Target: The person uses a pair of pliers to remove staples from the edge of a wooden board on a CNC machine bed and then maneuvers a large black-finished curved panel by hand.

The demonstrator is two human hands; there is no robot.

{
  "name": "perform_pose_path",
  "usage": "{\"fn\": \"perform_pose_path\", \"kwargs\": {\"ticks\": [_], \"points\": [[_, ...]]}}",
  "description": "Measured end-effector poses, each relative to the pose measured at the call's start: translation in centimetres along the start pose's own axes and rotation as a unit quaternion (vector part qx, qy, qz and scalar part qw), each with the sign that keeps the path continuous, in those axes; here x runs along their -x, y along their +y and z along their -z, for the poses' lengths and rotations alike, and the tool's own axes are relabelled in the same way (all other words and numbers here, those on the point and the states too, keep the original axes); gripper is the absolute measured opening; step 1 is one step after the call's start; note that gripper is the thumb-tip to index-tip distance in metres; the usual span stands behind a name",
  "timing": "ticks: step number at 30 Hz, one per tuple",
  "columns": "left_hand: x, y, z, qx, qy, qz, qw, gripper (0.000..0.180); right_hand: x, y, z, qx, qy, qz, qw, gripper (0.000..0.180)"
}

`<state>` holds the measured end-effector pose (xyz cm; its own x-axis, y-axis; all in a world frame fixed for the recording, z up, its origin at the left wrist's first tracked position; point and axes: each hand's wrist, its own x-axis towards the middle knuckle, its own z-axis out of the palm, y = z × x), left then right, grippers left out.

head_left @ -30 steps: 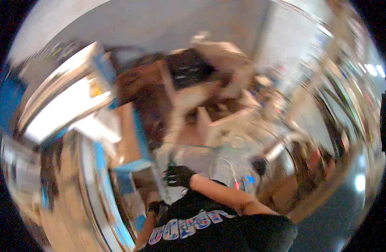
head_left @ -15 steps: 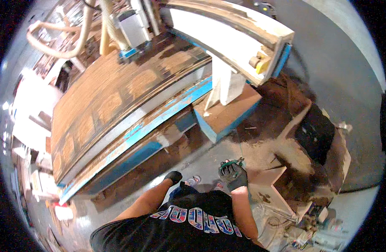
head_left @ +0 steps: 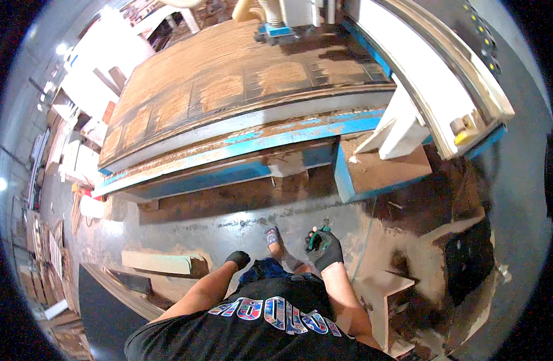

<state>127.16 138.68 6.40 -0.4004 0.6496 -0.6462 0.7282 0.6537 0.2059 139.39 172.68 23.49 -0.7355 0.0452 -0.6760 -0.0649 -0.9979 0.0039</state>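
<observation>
My right hand (head_left: 326, 251), in a dark glove, is closed around green-handled pliers (head_left: 315, 242). It is held in front of my body, above the floor, and part of the tool is hidden by the fingers. My left hand (head_left: 239, 259), also in a dark glove, hangs lower beside my waist. No object shows in it, and its fingers are too dark to make out. Before me stands a large cutting machine with a wide brown, dust-covered bed (head_left: 228, 84) and a blue side rail (head_left: 258, 136). Neither hand touches it.
The machine's white gantry beam (head_left: 430, 57) rises at the right above a blue-sided base block (head_left: 382, 168). A notched board (head_left: 373, 295) stands near my right arm. Behind my left arm lie a pale beam (head_left: 156, 262) and a dark panel (head_left: 108, 316). Sawdust covers floor at right.
My view has swung left, so the machine sits farther right and more of the left floor shows. The pliers stay in my right hand, which has turned a little.
</observation>
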Motion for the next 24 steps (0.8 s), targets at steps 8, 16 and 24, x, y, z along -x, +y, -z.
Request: {"fn": "perform_pose_path", "kwargs": {"ticks": [8, 16, 24], "points": [[-0.9, -1.9, -0.2, 0.141, 0.067, 0.035, 0.987, 0.029, -2.5, 2.1, -3.3, 0.028, -0.065, -0.069, 0.995, 0.016], [-3.9, -6.1, 2.3, 0.368, 0.104, 0.198, 0.903, 0.040, -6.8, 5.5, -6.1, 0.152, -0.094, -0.087, 0.980, 0.029], [-2.5, -12.3, -0.6, 0.406, 0.141, 0.223, 0.875, 0.037, -9.7, 13.2, -15.7, 0.277, -0.092, -0.112, 0.950, 0.026]]}}
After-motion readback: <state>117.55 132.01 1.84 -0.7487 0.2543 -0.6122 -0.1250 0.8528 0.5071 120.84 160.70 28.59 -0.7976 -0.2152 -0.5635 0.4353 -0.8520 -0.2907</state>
